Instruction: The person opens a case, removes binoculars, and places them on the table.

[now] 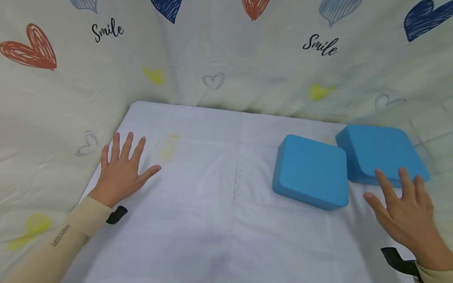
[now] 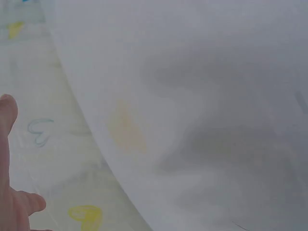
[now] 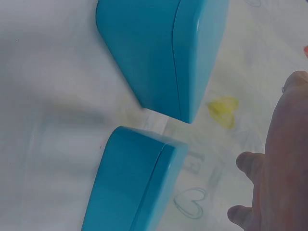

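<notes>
Two blue boxes with rounded corners rest on the white table cover. The nearer blue box (image 1: 311,171) lies right of the middle, and the farther blue box (image 1: 378,149) is close beside it at the back right corner. My right hand (image 1: 408,216), fingers apart and holding nothing, hovers by the farther box's near side; its fingertips overlap that box in the head view. A thin seam runs around one box (image 3: 139,53) and the other box (image 3: 125,178) in the right wrist view. Far to the left, my left hand (image 1: 120,175) is spread wide with nothing in it, its shadow falling on the cover.
White cloth covers the tabletop (image 1: 198,188), with a faint yellow mark (image 1: 170,147) near the left hand. Beyond the table's edges hangs a pale curtain (image 1: 247,59) printed with hearts and the word "Smile". A black strap (image 1: 116,215) sticks out from the left wrist.
</notes>
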Motion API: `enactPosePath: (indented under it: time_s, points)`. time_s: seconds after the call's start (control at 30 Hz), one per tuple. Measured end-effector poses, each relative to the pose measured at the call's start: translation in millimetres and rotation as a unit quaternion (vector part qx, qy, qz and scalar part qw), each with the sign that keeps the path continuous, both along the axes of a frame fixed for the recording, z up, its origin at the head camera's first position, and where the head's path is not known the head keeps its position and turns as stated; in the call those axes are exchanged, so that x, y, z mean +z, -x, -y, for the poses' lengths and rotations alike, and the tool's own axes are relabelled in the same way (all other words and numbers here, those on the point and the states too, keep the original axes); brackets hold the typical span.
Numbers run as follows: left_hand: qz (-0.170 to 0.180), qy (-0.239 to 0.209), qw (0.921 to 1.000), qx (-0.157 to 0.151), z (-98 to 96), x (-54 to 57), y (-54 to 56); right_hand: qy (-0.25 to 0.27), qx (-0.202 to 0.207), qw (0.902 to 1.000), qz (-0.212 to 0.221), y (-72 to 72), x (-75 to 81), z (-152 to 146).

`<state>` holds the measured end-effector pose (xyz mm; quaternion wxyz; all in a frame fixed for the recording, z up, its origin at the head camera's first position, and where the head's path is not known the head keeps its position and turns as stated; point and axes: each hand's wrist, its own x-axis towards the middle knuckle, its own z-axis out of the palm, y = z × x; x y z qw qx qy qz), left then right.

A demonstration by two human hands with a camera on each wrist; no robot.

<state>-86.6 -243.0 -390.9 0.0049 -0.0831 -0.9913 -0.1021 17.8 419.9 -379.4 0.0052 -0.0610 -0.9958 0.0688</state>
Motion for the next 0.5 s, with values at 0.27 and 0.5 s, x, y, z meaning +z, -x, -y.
enactPosePath:
  time_s: [0.27, 0.5]
  points:
    - [-0.007, -0.021, 0.9995, -0.022, -34.1, 2.9, 19.6, 0.023, 0.008, 0.9997, -0.008, 5.1, -7.7, -0.1]
    - [-0.008, -0.020, 0.9986, -0.048, -62.3, 3.6, 32.0, 0.040, 0.010, 0.9990, -0.014, 7.9, -10.9, -0.8]
